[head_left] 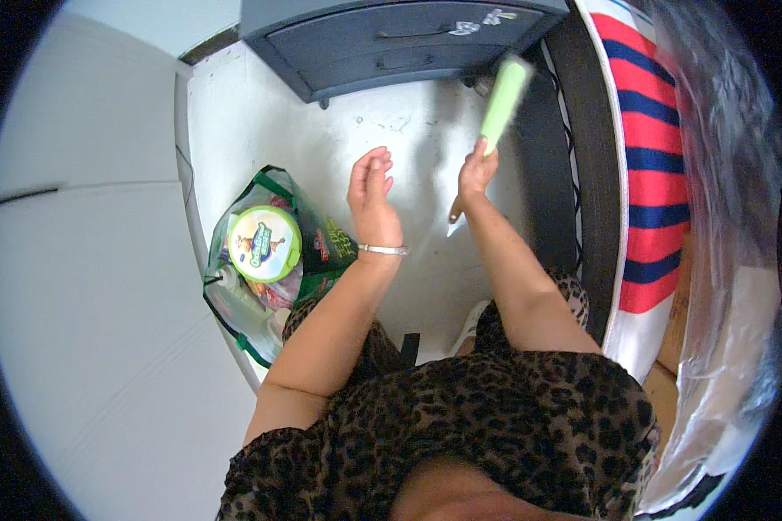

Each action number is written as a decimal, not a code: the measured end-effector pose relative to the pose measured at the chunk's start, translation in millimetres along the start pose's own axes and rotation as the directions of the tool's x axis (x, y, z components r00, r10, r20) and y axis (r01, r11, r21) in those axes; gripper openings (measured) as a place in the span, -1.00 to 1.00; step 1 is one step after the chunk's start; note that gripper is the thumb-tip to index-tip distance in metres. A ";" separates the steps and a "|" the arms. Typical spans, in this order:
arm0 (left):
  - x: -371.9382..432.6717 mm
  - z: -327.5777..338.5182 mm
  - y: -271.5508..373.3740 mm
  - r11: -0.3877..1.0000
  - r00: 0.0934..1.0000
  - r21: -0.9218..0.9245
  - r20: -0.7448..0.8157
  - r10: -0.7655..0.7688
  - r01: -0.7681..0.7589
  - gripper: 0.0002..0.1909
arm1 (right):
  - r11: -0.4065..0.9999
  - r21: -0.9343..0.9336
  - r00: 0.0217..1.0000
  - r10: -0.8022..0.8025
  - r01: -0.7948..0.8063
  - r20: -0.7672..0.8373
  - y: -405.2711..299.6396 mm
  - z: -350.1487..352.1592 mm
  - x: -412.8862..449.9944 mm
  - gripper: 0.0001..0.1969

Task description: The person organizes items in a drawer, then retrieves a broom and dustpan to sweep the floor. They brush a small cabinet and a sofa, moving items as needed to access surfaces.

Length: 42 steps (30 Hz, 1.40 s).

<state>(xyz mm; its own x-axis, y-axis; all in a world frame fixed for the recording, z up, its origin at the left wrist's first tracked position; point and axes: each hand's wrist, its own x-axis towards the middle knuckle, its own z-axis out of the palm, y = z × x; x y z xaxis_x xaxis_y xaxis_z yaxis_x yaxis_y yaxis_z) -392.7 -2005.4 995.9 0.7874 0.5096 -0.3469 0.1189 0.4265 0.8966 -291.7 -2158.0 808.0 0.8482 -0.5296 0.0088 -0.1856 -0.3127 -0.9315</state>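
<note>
My right hand is closed around a handled tool with a long, pale green body. This body points up towards the grey drawer cabinet and is slightly blurred; a brown, holed handle end shows below the hand. What kind of tool it is, I cannot tell. My left hand, with a silver-coloured bracelet at the wrist, is raised over the floor with curled fingers and holds nothing that I can see. Left of it, a green-edged shopping bag holds a round tub with a white and green lid, a pump bottle and other items.
The grey drawer cabinet stands on the pale floor ahead. White panels rise on the left. On the right are a dark bed frame or board, a red and blue striped fabric and clear plastic wrap.
</note>
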 end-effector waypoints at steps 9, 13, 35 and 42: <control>2.3 7.4 -2.9 0.925 0.923 -0.009 0.061 0.379 -0.379 -0.77 | 0.698 -0.305 0.450 -0.027 0.647 0.892 -50.8 61.4 -62.8 -0.71; 2.2 1.1 -7.9 0.888 0.886 0.040 0.100 0.452 -0.457 -0.78 | 0.524 -0.148 0.363 -0.335 0.839 0.869 -69.7 71.1 -77.9 -0.68; -7.7 -4.7 7.7 0.913 0.901 0.039 0.184 0.392 -0.405 -0.79 | 0.852 -0.513 0.986 0.154 -0.103 0.058 14.1 -12.7 -20.2 -0.49; -14.5 5.7 5.5 0.905 0.896 0.124 0.246 0.370 -0.407 -0.74 | 0.687 0.384 0.783 0.493 -0.617 0.379 -12.8 34.3 30.0 -0.52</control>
<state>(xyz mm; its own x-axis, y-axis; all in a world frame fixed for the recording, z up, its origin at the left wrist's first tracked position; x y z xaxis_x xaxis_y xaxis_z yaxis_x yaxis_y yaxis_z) -400.0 -2014.6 1007.5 0.8981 0.4308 0.0885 -0.1385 0.0859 0.9866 -246.8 -2142.9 807.8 0.7610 -0.2702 -0.5897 -0.4609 0.4145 -0.7847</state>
